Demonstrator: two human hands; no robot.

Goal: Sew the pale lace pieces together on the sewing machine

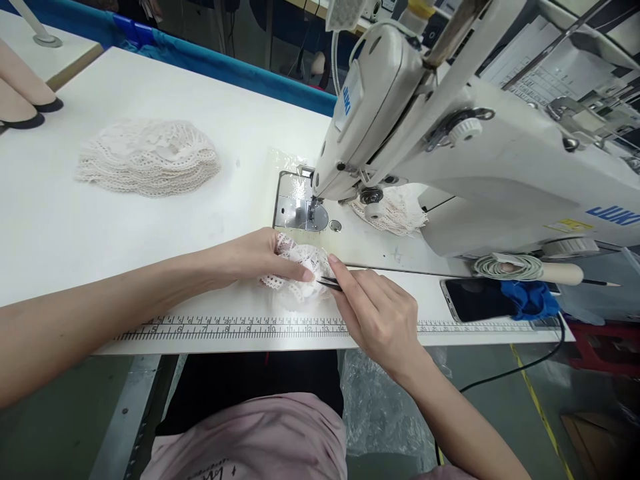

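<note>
Pinching white lace (311, 256) in left grip (263, 257), dark pointed tool (331, 284) in right grip (381, 308), tips at lace.

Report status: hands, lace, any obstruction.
Left hand pinching white lace piece. Right hand holding dark pointed tool at it. Lace in front of sewing machine head, not under it. No obstruction seen at hands.

Sewing workshop, recognisable by the industrial sewing machine (500, 170) marked JUKI, mounted toward the right end of a white sewing table (125, 227); measuring scale (280, 328) along the near edge; layered lace pieces (150, 160) stacked toward the far left corner; blue cloth (235, 77) along the far edge; below, green-grey floor (500, 407) with yellow marking line (537, 407).
</note>
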